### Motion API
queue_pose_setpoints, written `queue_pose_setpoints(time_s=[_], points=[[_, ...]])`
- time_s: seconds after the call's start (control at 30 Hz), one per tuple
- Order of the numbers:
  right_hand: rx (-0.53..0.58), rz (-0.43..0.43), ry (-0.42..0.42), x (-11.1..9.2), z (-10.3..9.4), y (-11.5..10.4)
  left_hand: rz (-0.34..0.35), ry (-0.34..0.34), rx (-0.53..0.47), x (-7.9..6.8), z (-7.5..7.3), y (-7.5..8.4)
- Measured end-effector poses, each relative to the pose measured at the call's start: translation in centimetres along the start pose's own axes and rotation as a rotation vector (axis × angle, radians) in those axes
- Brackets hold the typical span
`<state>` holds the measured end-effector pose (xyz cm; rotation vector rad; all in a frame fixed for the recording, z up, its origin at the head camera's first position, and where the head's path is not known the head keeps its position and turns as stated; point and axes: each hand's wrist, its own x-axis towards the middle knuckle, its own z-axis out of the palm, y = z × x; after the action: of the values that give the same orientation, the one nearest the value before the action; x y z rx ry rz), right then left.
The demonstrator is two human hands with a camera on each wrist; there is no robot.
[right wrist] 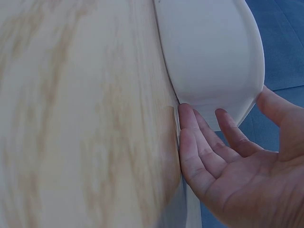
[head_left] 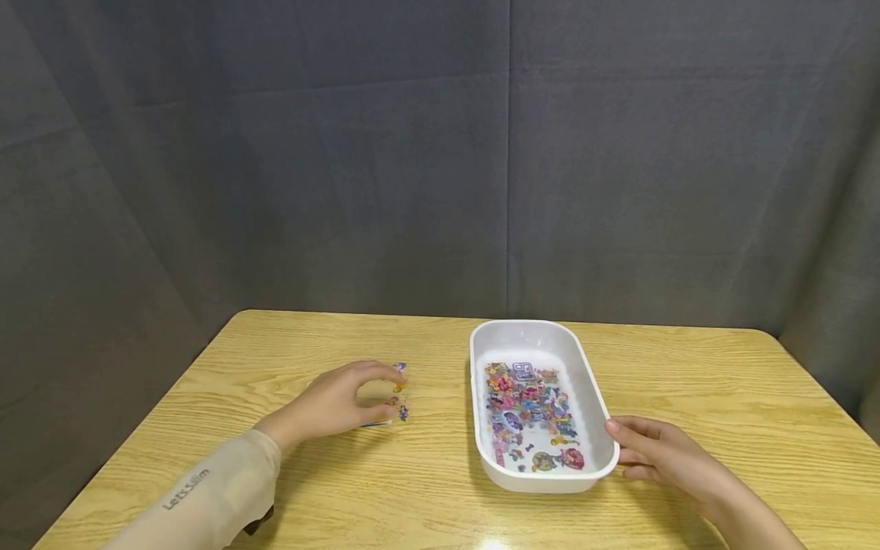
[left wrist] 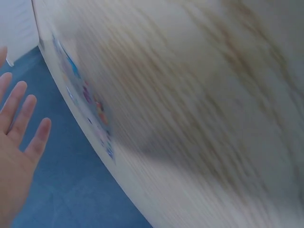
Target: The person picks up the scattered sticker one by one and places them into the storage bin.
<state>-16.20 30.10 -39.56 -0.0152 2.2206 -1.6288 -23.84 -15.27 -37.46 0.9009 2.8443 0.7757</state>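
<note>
My left hand (head_left: 344, 401) hovers low over the left part of the table, fingers and thumb spread apart and nothing gripped. Beneath its fingertips lies a clear sheet with small colourful cartoon stickers (head_left: 403, 413), partly hidden by the hand; the left wrist view shows this sticker sheet (left wrist: 90, 99) flat on the wood. A white, deep oblong tray (head_left: 490, 463) stands right of centre. Inside it lie colourful cartoon stickers (head_left: 532, 409) on clear sheets. With the thumb on the rim and fingers against the outer wall, my right hand (head_left: 660, 454) holds the tray's near right corner.
A wood-grain table (head_left: 385, 496) carries everything, its far edge running in front of a dark grey curtain (head_left: 385, 191). A small dark object (head_left: 258, 521) shows under the left sleeve.
</note>
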Motion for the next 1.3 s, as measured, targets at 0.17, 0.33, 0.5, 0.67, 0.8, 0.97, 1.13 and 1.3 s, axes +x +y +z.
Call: queue_pose_setpoints(time_s=[0.17,0.33,0.5,0.67,0.8,0.97,1.13,1.3], points=[[-0.004,-0.01,-0.005,0.0,0.0,0.1,-0.005,-0.002,-0.014,-0.1,0.0,-0.9],[-0.004,-0.015,-0.004,0.0,0.0,0.0,-0.026,-0.005,-0.001,-0.2,-0.1,-1.8],[-0.005,-0.015,0.007,-0.1,0.0,0.1,-0.05,-0.021,-0.002,-0.4,-0.2,-2.4],[-0.002,-0.015,0.009,0.0,0.0,0.2,-0.05,-0.027,0.029,-0.5,-0.3,-3.0],[-0.002,-0.011,0.005,0.0,0.0,0.1,-0.049,-0.035,0.051,-0.7,-0.4,-3.5],[0.005,-0.018,0.006,0.0,0.1,0.1,-0.063,-0.047,0.044,-1.0,-0.5,-4.2],[0.009,-0.014,-0.005,0.1,0.0,0.2,-0.103,-0.102,0.006,-1.3,-0.5,-4.4],[0.007,-0.014,-0.014,0.1,-0.1,0.2,-0.119,-0.128,-0.031,-1.4,-0.5,-4.3]])
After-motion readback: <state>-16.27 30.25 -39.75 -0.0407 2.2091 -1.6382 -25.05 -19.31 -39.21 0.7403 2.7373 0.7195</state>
